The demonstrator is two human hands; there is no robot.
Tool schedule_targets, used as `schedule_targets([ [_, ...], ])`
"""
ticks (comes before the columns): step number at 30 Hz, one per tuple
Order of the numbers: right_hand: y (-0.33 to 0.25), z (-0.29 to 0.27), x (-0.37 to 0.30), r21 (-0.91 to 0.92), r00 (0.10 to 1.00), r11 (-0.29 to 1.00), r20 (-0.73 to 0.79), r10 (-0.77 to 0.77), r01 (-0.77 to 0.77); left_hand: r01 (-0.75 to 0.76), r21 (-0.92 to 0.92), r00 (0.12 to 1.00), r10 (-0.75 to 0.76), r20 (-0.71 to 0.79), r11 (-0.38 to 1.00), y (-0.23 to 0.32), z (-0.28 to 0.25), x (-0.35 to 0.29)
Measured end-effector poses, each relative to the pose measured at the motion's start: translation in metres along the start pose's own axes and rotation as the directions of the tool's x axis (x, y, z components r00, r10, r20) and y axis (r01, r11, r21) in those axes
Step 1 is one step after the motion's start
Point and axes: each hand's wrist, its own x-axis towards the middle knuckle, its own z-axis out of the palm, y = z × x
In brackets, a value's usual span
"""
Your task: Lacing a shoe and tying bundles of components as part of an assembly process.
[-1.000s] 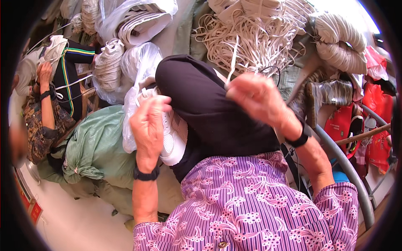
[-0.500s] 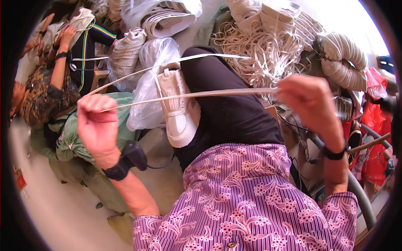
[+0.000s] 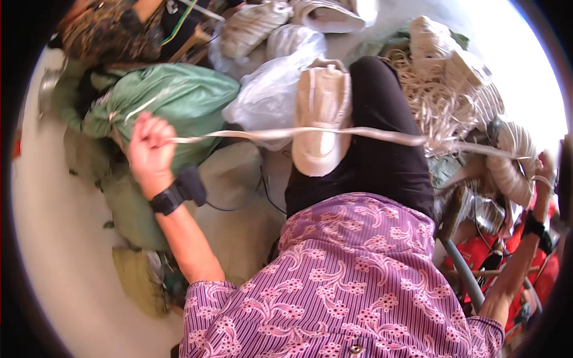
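Observation:
A long white shoelace [image 3: 262,135] stretches from my left hand [image 3: 152,143] across the front of me to my right hand [image 3: 546,170]. The fingers of my left hand are closed on one end, and a short tail of lace sticks up above them. My right hand, far out at the right edge, is small and smeared, but the lace runs up to its closed fingers. Under the lace, a white sneaker [image 3: 323,152] rests on my dark-trousered lap with its toe toward me. The lace passes over the shoe's upper; whether it touches it I cannot tell.
A heap of loose white laces [image 3: 444,113] lies at the right beside stacked pale shoe parts [image 3: 439,45]. A green sack [image 3: 185,89] and a clear plastic bag [image 3: 262,89] are at the left. Metal tubing [image 3: 465,274] and red bags stand near my right arm. Another person sits upper left.
My hands have spread much wider, the right one swinging out to the far right. The lace, doubled before, now runs mostly as one long strand. The view has shifted left.

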Motion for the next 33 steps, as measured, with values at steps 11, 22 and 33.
schedule_targets([
  [11,-0.539,0.204,-0.065,0.885,0.675,0.395,0.450,-0.584,-0.248,0.314,-0.045,0.949,-0.312,0.045,0.948,-0.169,0.065,-0.008],
  [22,-0.398,0.121,-0.080,0.325,0.795,0.944,0.586,-0.155,-0.056,0.139,-0.114,0.969,-0.159,-0.187,0.984,-0.136,0.003,0.008],
  [33,-0.355,0.102,-0.093,0.203,0.813,0.977,0.577,-0.070,-0.060,-0.019,-0.092,0.961,-0.007,-0.277,0.996,-0.120,-0.038,0.007],
])
